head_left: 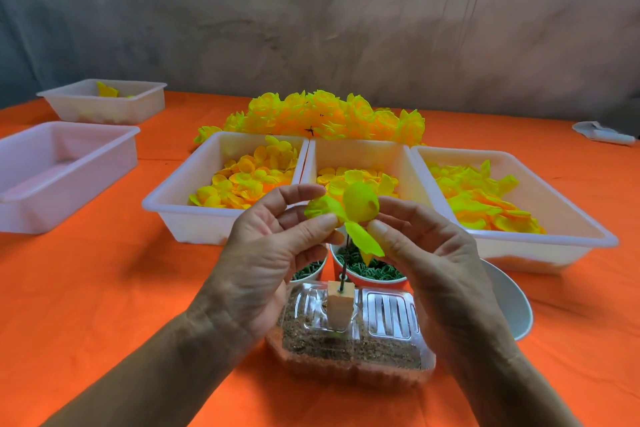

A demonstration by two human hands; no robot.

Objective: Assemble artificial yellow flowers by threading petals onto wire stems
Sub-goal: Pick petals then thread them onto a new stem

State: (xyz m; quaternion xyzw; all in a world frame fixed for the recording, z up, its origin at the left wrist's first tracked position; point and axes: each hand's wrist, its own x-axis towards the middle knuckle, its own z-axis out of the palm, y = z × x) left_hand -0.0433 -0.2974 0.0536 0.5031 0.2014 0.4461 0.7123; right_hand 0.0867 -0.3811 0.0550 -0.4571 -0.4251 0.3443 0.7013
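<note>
A dark wire stem stands upright in a small wooden block set in a clear plastic box of sandy grit. At the stem's top sits a cluster of yellow petals. My left hand pinches the petals from the left with thumb and fingers. My right hand pinches them from the right, thumb tip against a lower petal. Behind stand three white trays of loose yellow petals: left, middle, right.
A heap of finished yellow flowers lies behind the trays. Two cups of green pieces stand just behind the box, a white bowl at the right. Two more white trays are far left on the orange tablecloth.
</note>
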